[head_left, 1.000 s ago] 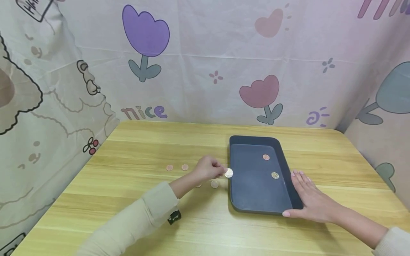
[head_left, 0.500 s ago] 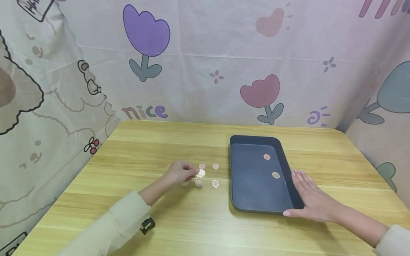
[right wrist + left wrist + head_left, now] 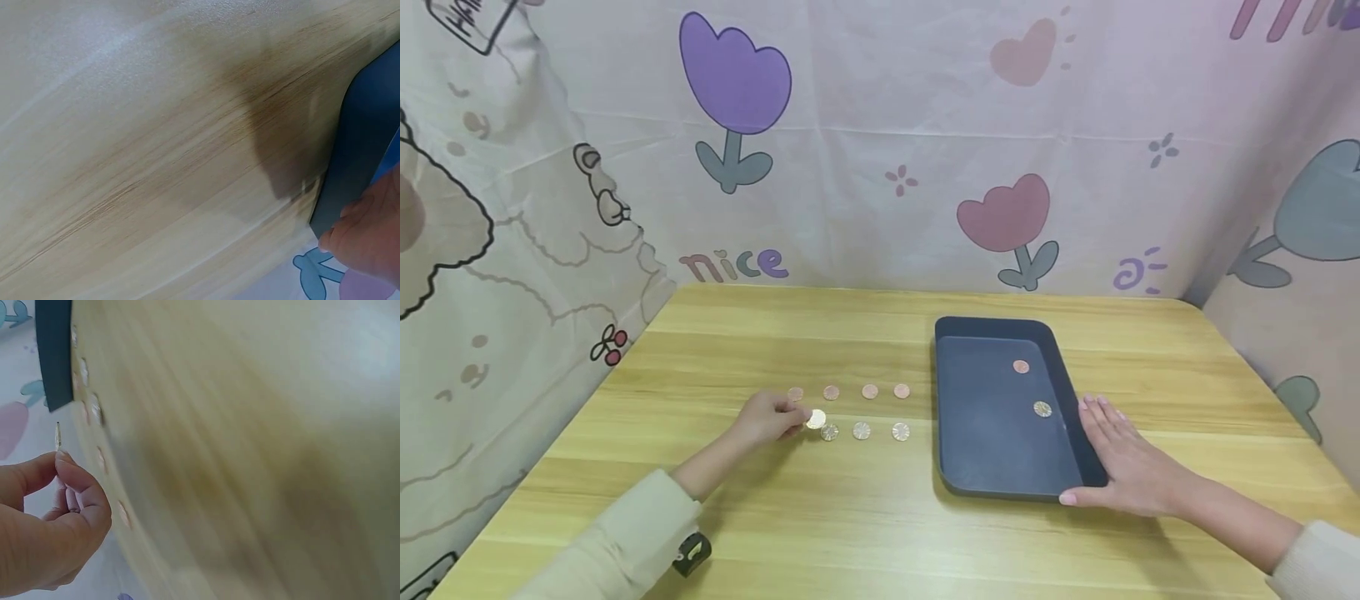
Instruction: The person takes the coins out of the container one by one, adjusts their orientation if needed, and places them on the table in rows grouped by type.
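Note:
My left hand (image 3: pixel 767 418) pinches a shiny gold coin (image 3: pixel 816 419) between thumb and fingertips, above the left end of a row of gold-toned coins (image 3: pixel 861 431). In the left wrist view, the pinched coin (image 3: pixel 58 435) appears edge-on, raised off the table. Behind that row lies a second row, of copper coins (image 3: pixel 870 391). My right hand (image 3: pixel 1127 462) rests against the right side of a dark grey tray (image 3: pixel 992 467), fingers extended along its wall and thumb at the near corner. Inside the tray lie one copper coin (image 3: pixel 1021 367) and one gold coin (image 3: pixel 1042 409).
The wood-grain table (image 3: pixel 820 525) carries all of this. A printed cloth (image 3: pixel 865 100) hangs behind it and at both sides. A dark band (image 3: pixel 692 553) sits by the left sleeve cuff.
My left hand has moved left from the tray's left rim, over the coin rows, to the left end, still holding the gold coin. The right hand and tray stay put.

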Motion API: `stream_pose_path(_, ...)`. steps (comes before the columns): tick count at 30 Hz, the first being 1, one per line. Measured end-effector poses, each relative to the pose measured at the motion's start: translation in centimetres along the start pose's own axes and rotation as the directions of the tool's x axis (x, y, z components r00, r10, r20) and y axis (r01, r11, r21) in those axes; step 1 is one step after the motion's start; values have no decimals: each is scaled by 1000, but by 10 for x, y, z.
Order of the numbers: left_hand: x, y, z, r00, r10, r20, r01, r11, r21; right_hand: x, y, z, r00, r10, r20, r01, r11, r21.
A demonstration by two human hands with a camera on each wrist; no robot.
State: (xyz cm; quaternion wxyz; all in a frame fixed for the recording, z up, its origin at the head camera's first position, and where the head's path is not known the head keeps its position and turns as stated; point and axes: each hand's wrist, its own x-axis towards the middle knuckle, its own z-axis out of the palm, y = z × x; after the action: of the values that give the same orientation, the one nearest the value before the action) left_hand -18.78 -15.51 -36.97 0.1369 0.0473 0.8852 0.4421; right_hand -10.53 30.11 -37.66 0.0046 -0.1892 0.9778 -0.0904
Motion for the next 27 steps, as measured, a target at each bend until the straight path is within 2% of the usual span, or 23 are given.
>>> stream_pose_path(3, -2, -7, -5, 1000, -6, 4, 6, 999, 41, 0, 0, -1, 1000, -4, -3, 4, 1000, -3)
stream_pose_path(9, -5, -16, -9, 998, -66, 5, 66, 997, 49, 0, 0, -1, 1000, -1, -1, 1, 1000, 2)
stream_pose_path(17, -5, -17, -11, 997, -78, -4, 78, 989, 125, -1, 0, 1, 1000, -4, -8, 4, 1000, 5)
stream_pose_path(27, -2, -17, -13, 985, -164, -53, 170, 976, 134, 0, 1, 0, 1000, 1, 1, -1, 1000, 17)
